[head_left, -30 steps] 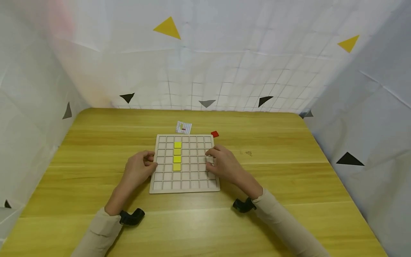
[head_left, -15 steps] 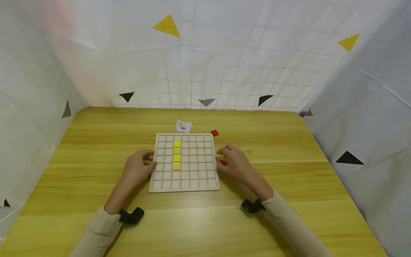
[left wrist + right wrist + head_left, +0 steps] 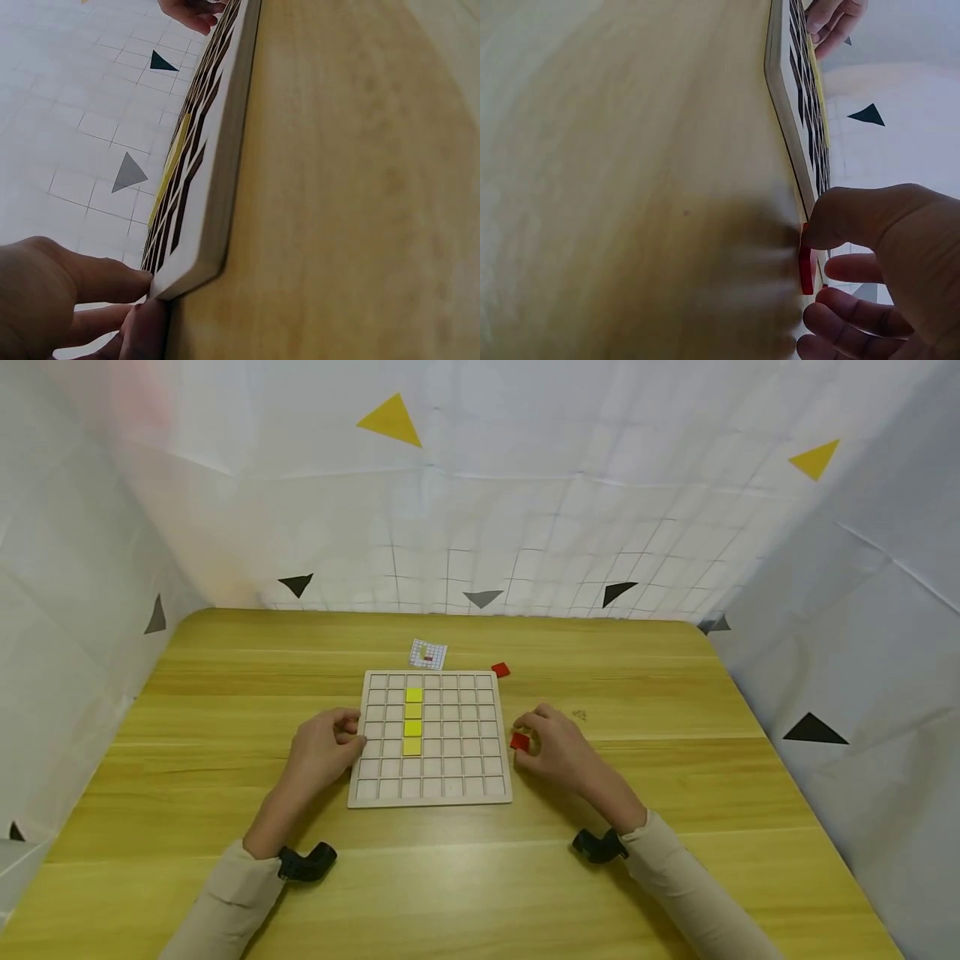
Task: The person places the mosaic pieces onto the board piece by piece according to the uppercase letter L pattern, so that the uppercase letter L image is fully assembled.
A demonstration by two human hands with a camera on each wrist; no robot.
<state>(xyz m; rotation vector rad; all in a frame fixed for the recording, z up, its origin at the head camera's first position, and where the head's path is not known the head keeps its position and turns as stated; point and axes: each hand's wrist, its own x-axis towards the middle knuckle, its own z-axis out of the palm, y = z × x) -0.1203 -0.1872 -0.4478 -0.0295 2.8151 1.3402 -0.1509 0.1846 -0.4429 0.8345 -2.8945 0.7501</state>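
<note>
A square wooden grid board [image 3: 456, 768] lies flat on the table, with a column of yellow square tiles [image 3: 412, 727] set in its cells. My left hand [image 3: 324, 750] holds the board's left edge; in the left wrist view its fingertips meet the board's corner. To the right of the board, a red square tile [image 3: 520, 741] lies on the table. Around it is my right hand [image 3: 557, 747], index finger and thumb spread on either side. The right wrist view shows the thumb [image 3: 855, 221] right at the red tile's edge. A second red tile [image 3: 501, 670] sits by the board's far right corner.
A small printed card [image 3: 428, 654] with a grid pattern lies just behind the board. White sheeting [image 3: 480, 510] with coloured triangles stands at the table's back and sides. The wooden tabletop [image 3: 450, 877] extends in front of the board.
My right hand has moved right, off the board's right side and over to the red tile, which has come into sight between its fingers. My left hand has stayed at the board's edge.
</note>
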